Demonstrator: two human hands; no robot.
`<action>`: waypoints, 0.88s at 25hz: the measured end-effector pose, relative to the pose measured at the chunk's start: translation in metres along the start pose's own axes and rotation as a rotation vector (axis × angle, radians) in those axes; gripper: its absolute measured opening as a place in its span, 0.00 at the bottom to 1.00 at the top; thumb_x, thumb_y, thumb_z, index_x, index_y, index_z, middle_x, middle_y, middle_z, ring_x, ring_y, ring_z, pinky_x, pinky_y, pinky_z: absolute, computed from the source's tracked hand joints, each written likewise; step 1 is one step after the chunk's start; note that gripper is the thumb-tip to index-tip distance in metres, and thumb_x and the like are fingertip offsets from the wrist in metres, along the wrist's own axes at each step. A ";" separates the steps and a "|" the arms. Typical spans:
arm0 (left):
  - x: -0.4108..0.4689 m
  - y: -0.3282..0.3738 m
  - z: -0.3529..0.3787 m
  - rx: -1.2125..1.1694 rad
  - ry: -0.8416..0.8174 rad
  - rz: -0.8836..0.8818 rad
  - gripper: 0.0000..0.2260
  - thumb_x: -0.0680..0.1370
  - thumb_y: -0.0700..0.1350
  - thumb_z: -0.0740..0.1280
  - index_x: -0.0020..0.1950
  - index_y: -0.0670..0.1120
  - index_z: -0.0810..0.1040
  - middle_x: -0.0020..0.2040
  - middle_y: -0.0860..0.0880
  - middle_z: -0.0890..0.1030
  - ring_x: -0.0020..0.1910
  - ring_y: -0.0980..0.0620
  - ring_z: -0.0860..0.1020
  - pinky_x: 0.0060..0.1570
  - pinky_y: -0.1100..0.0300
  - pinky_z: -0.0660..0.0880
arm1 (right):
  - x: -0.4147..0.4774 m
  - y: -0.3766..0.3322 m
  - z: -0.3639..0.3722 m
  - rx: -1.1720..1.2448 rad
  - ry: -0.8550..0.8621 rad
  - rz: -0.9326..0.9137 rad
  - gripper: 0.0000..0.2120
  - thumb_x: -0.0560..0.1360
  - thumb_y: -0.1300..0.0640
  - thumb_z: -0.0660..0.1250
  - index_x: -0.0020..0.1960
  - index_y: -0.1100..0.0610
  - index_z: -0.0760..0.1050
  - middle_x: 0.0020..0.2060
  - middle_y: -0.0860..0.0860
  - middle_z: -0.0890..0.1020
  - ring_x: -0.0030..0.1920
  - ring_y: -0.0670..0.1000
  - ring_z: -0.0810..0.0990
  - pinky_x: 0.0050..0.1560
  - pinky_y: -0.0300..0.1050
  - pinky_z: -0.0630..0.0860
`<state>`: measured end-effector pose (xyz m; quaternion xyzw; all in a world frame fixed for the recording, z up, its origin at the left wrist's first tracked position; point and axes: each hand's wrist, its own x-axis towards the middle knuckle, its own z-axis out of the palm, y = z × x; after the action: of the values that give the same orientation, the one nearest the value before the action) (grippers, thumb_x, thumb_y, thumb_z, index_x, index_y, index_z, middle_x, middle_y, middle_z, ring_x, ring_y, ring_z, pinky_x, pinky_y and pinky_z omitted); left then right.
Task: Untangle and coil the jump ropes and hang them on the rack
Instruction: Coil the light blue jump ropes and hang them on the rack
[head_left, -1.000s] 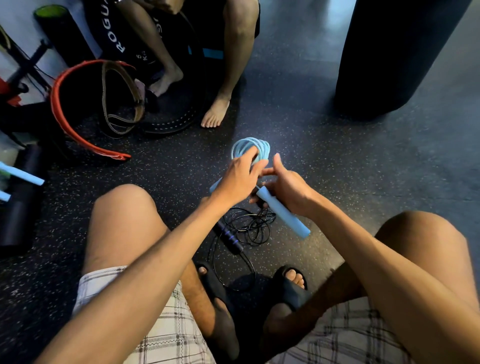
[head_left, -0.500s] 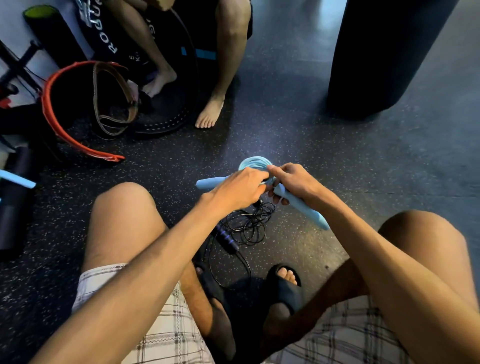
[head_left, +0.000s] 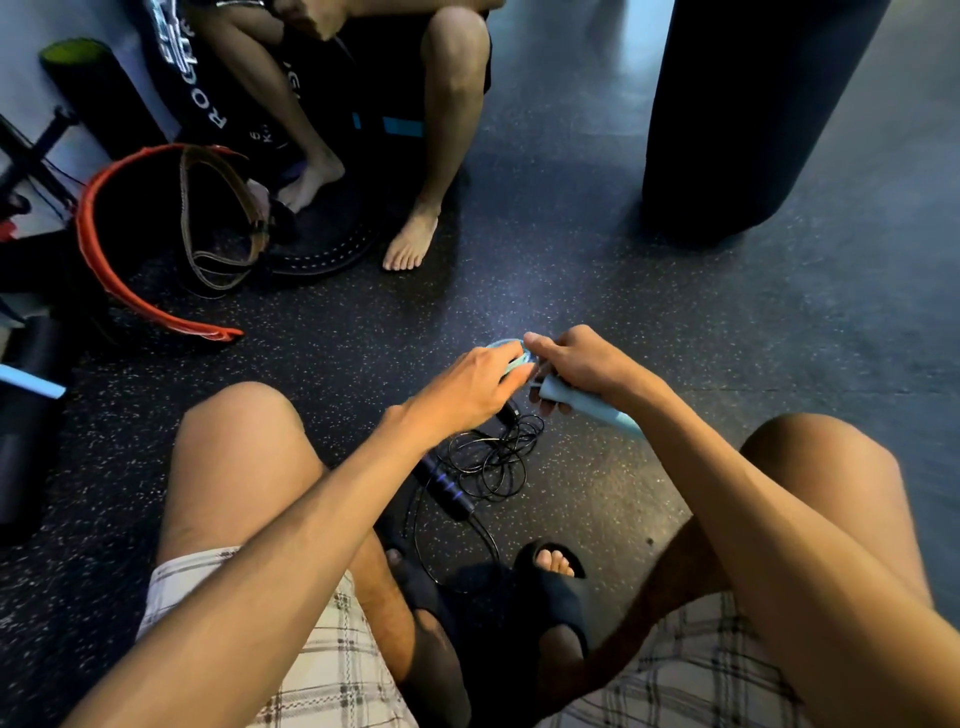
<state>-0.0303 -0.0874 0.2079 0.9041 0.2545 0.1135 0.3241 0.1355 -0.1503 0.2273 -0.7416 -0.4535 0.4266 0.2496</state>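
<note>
Head view: we see left hand (head_left: 467, 387) and right hand (head_left: 584, 364) gripping smooth, coiled pale-blue rope (head_left: 558, 392); wiry black rope (head_left: 493, 460) lies tangled.

Dim bluish light, soft blur, edges bowed.

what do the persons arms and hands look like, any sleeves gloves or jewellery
Nothing is worn on them. The left hand and right hand have no gloves, and no rings show. The left forearm and right forearm have no sleeves, watch, bands or markings.
</note>
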 end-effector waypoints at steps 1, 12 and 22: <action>0.000 -0.003 -0.004 -0.062 0.004 -0.036 0.12 0.83 0.48 0.59 0.43 0.44 0.71 0.34 0.52 0.72 0.30 0.55 0.68 0.32 0.55 0.63 | 0.003 -0.002 0.003 -0.059 0.014 -0.042 0.28 0.83 0.45 0.58 0.46 0.70 0.78 0.40 0.68 0.84 0.34 0.60 0.83 0.37 0.54 0.80; -0.051 -0.063 -0.072 -0.600 0.081 -0.498 0.20 0.83 0.51 0.59 0.34 0.44 0.72 0.25 0.50 0.66 0.22 0.55 0.63 0.21 0.64 0.64 | 0.014 -0.065 0.046 0.100 -0.371 -0.284 0.19 0.79 0.50 0.66 0.67 0.56 0.73 0.58 0.48 0.81 0.51 0.39 0.81 0.47 0.32 0.77; -0.121 -0.107 -0.156 -0.830 0.420 -0.620 0.16 0.81 0.50 0.63 0.39 0.41 0.77 0.26 0.49 0.70 0.20 0.55 0.66 0.22 0.63 0.64 | 0.063 -0.186 0.141 -0.186 -0.393 -0.473 0.10 0.76 0.60 0.71 0.55 0.63 0.76 0.39 0.49 0.79 0.35 0.41 0.76 0.36 0.34 0.71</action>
<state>-0.2314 0.0013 0.2530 0.5415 0.5017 0.2810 0.6133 -0.0569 -0.0107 0.2700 -0.5386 -0.6900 0.4486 0.1805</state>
